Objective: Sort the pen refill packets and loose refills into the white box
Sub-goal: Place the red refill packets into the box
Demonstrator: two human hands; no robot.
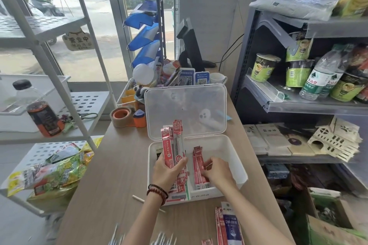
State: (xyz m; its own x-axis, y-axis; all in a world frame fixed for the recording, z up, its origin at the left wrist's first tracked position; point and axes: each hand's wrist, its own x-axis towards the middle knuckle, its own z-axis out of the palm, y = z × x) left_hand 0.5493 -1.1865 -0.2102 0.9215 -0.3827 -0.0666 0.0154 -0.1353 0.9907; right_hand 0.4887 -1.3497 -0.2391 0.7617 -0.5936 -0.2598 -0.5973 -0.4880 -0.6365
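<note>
Packets are being divided by kind, judging from the head view. The left hand (168, 173) is gripping a bunch of long red-and-white plastic pen refill packets (172, 145) upright above the left side of the rectangular white plastic box (237, 157). Its fingers are curling round their lower ends, probably keeping them squared and readable before they are laid on the red packets lying below.

The right hand (216, 171) is resting low inside the box's right side, its fingertips pinching a slanted stack of narrower red packets (199, 167), seemingly lining them up so that they are taking less room.

The box's clear hinged lid (185, 109) is folded back away from the person, leaving the inside free to reach. The box is sitting on the pale wooden desk (111, 175), straight ahead of the person.

Closer in, more flat packets (227, 226), red ones and a blue-and-white one, are waiting on the desk at the right. Thin loose refills (161, 239) are lying at the bottom edge, blurred.
</note>
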